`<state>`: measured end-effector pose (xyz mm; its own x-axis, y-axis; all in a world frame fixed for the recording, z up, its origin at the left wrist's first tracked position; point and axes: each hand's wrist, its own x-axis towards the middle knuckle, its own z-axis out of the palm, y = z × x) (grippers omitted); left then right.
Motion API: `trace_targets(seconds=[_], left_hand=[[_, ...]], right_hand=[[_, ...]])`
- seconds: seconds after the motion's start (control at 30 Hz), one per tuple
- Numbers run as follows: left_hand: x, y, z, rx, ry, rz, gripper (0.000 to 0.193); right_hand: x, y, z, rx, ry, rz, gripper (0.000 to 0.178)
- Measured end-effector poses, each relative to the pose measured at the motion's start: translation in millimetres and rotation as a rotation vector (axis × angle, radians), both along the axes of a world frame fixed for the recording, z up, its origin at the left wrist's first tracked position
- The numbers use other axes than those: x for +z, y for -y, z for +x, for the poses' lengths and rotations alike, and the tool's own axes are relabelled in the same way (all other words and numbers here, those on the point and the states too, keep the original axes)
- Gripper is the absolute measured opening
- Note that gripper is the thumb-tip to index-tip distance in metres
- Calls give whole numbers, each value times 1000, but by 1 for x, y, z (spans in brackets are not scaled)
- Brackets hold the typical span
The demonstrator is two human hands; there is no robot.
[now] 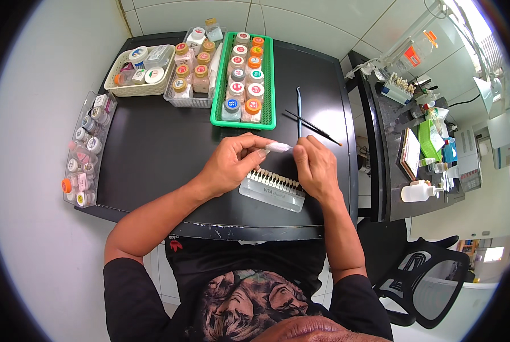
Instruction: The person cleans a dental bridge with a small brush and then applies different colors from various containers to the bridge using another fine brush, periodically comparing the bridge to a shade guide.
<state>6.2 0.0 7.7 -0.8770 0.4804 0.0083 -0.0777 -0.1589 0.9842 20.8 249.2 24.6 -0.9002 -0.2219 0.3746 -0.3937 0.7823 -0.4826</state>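
Note:
Above the dark table, both hands meet at a small whitish piece (pixel 278 147), narrow toward its right end; its exact kind is not clear. My left hand (pixel 236 158) pinches its left end between thumb and fingers. At the other end is my right hand (pixel 315 162), fingers curled and thumb pressed against the tip. Just below them lies a dental shade guide (pixel 273 192), a clear holder with a row of tooth-coloured tabs. Beyond my right hand rest a slim blue-grey instrument (pixel 299 108) and thin black tools (pixel 315 126) that cross each other.
A green basket (pixel 272 85) of capped jars stands at the back, beside a clear bin (pixel 189 102) of jars and a cream basket (pixel 135 90). Another clear tray (pixel 100 154) lines the left edge. Rightward are a side counter (pixel 389 171), a white pump bottle (pixel 418 191) and a chair (pixel 437 279).

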Motion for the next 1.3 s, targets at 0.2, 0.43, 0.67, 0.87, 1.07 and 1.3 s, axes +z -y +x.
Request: trace_targets(seconds=[0.2, 0.43, 0.67, 0.87, 1.07, 1.3], left_hand=[[1, -1, 0, 4, -5, -13, 30], [0, -3, -1, 21, -53, -51, 31], [8, -2, 2, 180, -544, -303, 38], [13, -3, 5, 242, -611, -337, 29], [11, -2, 7, 253, -575, -372, 39], [10, -1, 4, 300, -716, -377, 39]], right_hand=[[6, -1, 1, -47, -69, -15, 48], [3, -4, -2, -146, -153, 84, 47], [3, -10, -1, -148, -129, -33, 51], [-1, -2, 0, -131, -125, -10, 52], [3, 12, 2, -84, -138, 96, 50], [13, -2, 1, -162, -137, 49, 48]])
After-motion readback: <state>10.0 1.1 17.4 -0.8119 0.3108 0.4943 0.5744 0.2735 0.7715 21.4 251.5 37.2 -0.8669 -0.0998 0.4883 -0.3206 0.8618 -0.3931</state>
